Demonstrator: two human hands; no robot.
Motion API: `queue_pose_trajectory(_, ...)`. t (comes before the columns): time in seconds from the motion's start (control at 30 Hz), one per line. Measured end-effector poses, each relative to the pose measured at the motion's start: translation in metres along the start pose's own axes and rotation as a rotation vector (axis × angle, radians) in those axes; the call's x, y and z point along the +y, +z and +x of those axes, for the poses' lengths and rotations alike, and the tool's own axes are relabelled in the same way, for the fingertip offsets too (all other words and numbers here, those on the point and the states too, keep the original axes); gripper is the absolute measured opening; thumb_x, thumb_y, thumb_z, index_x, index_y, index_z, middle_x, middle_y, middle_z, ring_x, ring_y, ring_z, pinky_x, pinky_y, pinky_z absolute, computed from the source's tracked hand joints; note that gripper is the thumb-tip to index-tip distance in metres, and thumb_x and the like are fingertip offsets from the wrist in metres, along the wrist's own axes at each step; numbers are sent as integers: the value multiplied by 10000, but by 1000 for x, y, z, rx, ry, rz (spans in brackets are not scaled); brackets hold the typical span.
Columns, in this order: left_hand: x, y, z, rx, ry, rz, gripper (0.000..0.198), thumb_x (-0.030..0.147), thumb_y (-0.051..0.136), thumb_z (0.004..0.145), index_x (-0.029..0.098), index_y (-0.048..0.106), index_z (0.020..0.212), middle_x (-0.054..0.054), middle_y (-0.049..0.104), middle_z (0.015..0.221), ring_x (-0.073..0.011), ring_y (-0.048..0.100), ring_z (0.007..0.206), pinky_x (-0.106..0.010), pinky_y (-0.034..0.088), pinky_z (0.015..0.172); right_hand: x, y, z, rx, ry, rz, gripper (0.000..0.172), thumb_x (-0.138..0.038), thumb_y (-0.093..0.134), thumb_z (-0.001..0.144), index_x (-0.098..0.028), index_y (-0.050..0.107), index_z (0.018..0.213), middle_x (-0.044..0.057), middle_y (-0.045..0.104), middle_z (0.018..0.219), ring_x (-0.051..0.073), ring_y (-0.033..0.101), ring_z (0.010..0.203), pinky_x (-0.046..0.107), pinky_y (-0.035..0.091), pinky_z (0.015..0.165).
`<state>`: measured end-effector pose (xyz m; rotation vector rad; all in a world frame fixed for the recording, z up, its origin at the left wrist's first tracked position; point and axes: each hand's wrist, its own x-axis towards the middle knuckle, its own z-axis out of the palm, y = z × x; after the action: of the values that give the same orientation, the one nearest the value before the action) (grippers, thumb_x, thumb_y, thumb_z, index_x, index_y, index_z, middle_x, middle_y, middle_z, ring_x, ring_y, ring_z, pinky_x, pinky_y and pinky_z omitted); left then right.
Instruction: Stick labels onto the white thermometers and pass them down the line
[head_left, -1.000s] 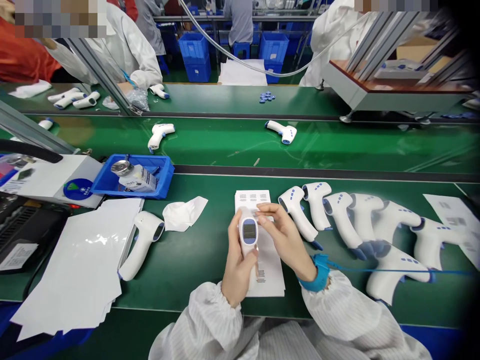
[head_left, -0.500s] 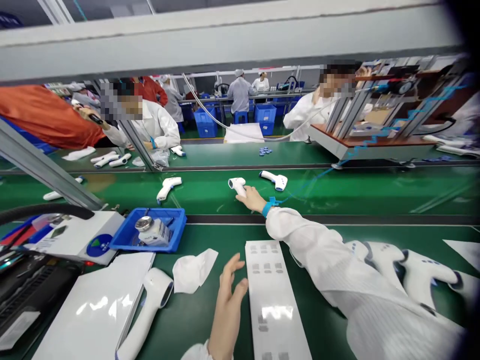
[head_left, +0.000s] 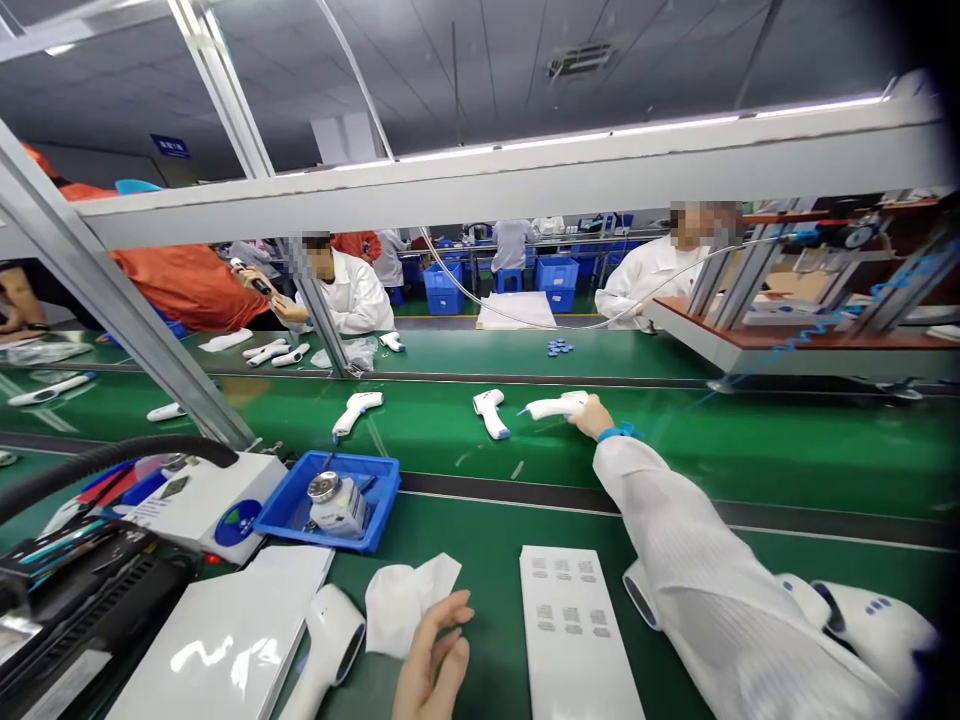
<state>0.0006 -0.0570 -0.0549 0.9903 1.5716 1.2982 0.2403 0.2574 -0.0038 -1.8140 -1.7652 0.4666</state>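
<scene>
My right hand (head_left: 592, 416) is reached far out over the green conveyor belt (head_left: 450, 455), its fingers closed on the head end of a white infrared thermometer (head_left: 551, 407). Left of it, another infrared thermometer (head_left: 491, 413) lies untouched on the belt, and a further thermometer (head_left: 355, 413) rests farther left. My left hand (head_left: 435, 655) hangs over the near worktop with loosely bent fingers apart and nothing in it. It is close to a crumpled white tissue (head_left: 409, 600). Between my arms lies a white sheet of printed labels (head_left: 570, 640).
A blue tray (head_left: 386, 500) with a metal-capped bottle (head_left: 337, 505) stands left. Nearer are white sheets (head_left: 217, 640) and a thermometer (head_left: 330, 630); more thermometers (head_left: 877, 620) lie under my right sleeve. A metal post (head_left: 150, 300) slants at left. Co-workers sit across the belt.
My right hand has let go of one thermometer, which now lies turned on the belt, and moved right to grasp another. My left hand has shifted toward the tissue. The view has tilted up.
</scene>
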Motion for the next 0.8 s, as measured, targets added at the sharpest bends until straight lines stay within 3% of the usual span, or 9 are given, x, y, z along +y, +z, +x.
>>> queue_pose_trajectory(0.13, 29, 11, 7, 39, 128, 49, 529, 462, 502, 890, 221, 434, 1357, -124, 541, 1275, -294, 459, 1282, -464, 313, 1108, -18, -1, -51, -239, -426, 106, 291, -160, 714, 777, -150, 598, 1044, 52, 644, 1010, 191, 606, 928, 359, 506, 853)
queue_pose_trajectory(0.23, 55, 24, 12, -124, 182, 74, 715, 421, 573, 863, 242, 233, 1467, -123, 470, 1309, -284, 435, 1287, -468, 329, 1098, -39, -5, -115, -385, -686, 172, 283, -206, 755, 733, -208, 607, 974, 33, 629, 1015, 196, 566, 974, 362, 461, 922)
queue_pose_trajectory(0.3, 66, 35, 11, -281, 119, 32, 818, 378, 600, 855, 288, 107, 1502, -101, 502, 1220, -243, 587, 1049, -411, 503, 906, -51, -9, -155, -416, -877, 219, 262, -251, 723, 782, -222, 589, 1005, 50, 605, 1050, 204, 538, 1003, 374, 451, 924)
queue_pose_trajectory(0.37, 72, 45, 2, -383, 15, -40, 880, 334, 597, 860, 337, 1, 1508, -45, 545, 1033, -148, 594, 661, -307, 539, 597, -58, -14, -186, -379, -979, 226, 275, -232, 667, 833, -219, 556, 1084, 81, 574, 1101, 221, 511, 1031, 393, 457, 901)
queue_pose_trajectory(0.43, 72, 52, -10, -394, -51, -116, 883, 305, 575, 876, 357, -43, 1504, 15, 531, 848, -92, 480, 482, -238, 456, 441, -59, -19, -207, -345, -947, 184, 355, -171, 633, 840, -219, 518, 1172, 101, 548, 1159, 240, 495, 1069, 414, 461, 896)
queue_pose_trajectory(0.57, 67, 57, -34, -351, -95, -233, 830, 271, 546, 897, 353, -11, 1507, 51, 496, 715, -99, 479, 498, -210, 453, 440, -49, -25, -234, -381, -711, 124, 495, -131, 599, 826, -222, 452, 1289, 114, 528, 1238, 266, 513, 1127, 451, 475, 915)
queue_pose_trajectory(0.67, 60, 52, -42, -335, -138, -269, 798, 264, 562, 884, 355, 68, 1504, 42, 511, 754, -99, 503, 527, -198, 458, 432, -34, -24, -258, -420, -516, 135, 407, -174, 569, 855, -214, 487, 1252, 103, 571, 1204, 257, 573, 1094, 442, 503, 901)
queue_pose_trajectory(0.8, 40, 43, -41, -314, -179, -263, 785, 262, 600, 854, 363, 146, 1486, -8, 556, 925, -94, 549, 554, -175, 440, 390, -9, -16, -299, -479, -402, 114, 195, -164, 558, 859, -217, 629, 1033, 78, 639, 1161, 259, 622, 1062, 434, 513, 910)
